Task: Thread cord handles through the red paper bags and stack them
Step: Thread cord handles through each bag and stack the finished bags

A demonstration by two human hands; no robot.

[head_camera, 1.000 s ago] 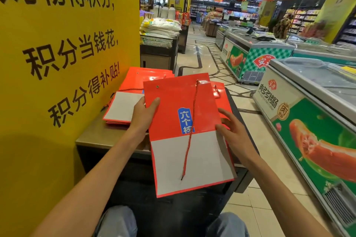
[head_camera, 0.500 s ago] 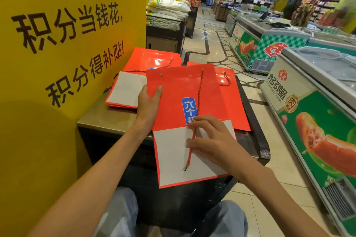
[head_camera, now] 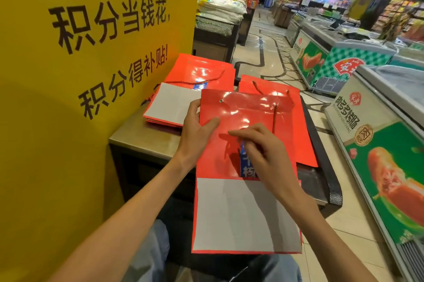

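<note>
Left hand (head_camera: 197, 130) grips the red bag's (head_camera: 243, 213) left edge, thumb on its face. Right hand (head_camera: 261, 155) pinches the red cord (head_camera: 274, 118) over the bag's blue label (head_camera: 246, 167), characters partly hidden under the fingers. Beyond the fingertips, a yellow sign (head_camera: 91, 52) reading "积分当钱花, 积分得补贴!".

Two bare forearms reach forward from the bottom of the view, the left from the lower left, the right from the lower right. The left hand (head_camera: 195, 128) grips the edge of a flat glossy red paper bag (head_camera: 243, 167), thumb lying across its front face, fingers curled behind its left edge. The right hand (head_camera: 261, 153) hovers over the bag's front just to the right of the left thumb, back of the hand up, wrist bent slightly, fingers curled, forefinger and thumb pinching a thin red twisted cord (head_camera: 274, 118) that runs up from behind the knuckles.
</note>
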